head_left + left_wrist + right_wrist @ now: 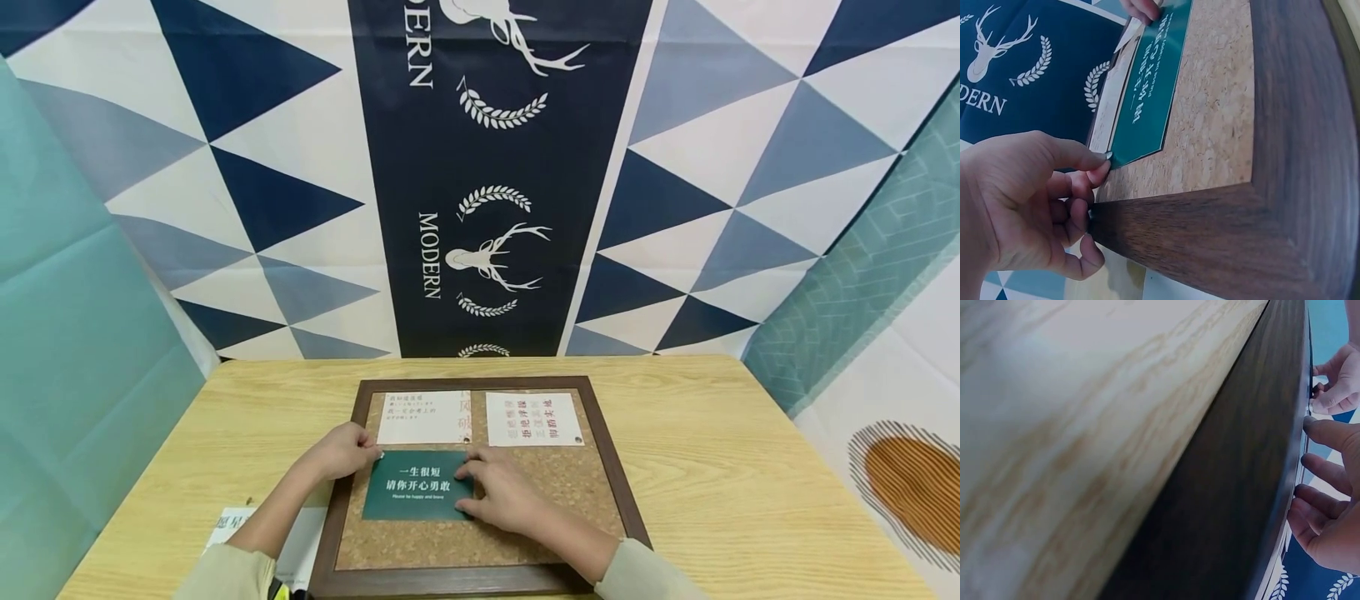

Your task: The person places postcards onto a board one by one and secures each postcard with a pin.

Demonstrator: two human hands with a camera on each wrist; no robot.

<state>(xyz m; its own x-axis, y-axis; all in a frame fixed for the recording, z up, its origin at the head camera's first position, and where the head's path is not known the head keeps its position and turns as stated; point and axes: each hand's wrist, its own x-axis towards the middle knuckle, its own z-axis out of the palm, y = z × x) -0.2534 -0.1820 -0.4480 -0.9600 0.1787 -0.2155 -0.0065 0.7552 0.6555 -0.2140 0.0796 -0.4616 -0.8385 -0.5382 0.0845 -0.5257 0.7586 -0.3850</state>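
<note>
A dark green card (417,486) with white lettering lies on a cork board (420,546) in a dark brown frame. At the card's upper left corner my left hand (341,454) pinches a small shiny thumbtack (1109,155) between thumb and index finger. The other fingers of that hand curl over the frame's left side. My right hand (502,490) rests on the card's right edge, thumb near the lower corner and fingertips near the upper one. Two printed white cards, a left one (423,421) and a right one (528,419), lie along the board's top.
The board's brown frame (480,579) rests on a light wooden table (697,467). Another white card (300,542) lies on the table at lower left, partly under my left forearm. Patterned cloth (495,167) hangs behind the table.
</note>
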